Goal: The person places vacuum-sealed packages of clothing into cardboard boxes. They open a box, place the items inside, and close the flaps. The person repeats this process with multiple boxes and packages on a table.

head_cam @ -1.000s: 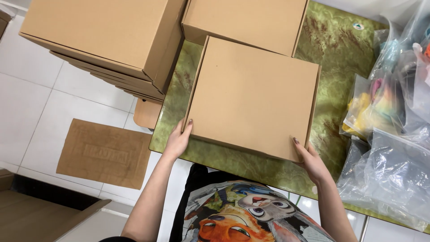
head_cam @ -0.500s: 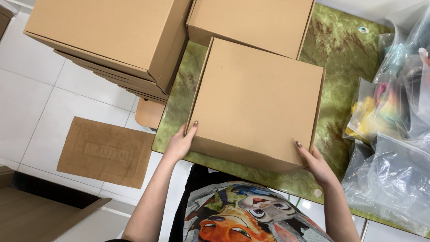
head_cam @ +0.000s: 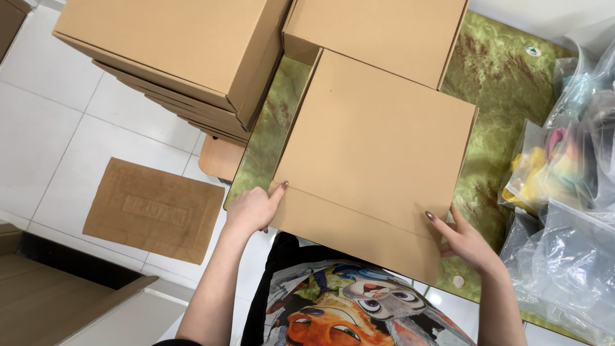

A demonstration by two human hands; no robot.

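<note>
Both hands, left hand (head_cam: 253,208) and right hand (head_cam: 464,240), hold the cardboard box (head_cam: 378,154) flat, front face toward the person.

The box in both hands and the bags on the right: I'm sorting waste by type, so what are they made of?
The box looks like plain brown cardboard: matte, with crisp folded edges. The bags seem thin clear plastic film: glossy, wrinkled, with contents showing through.

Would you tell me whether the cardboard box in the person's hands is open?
No, the cardboard box is closed, its lid flat, gripped at its near corners by the left hand and right hand.
</note>
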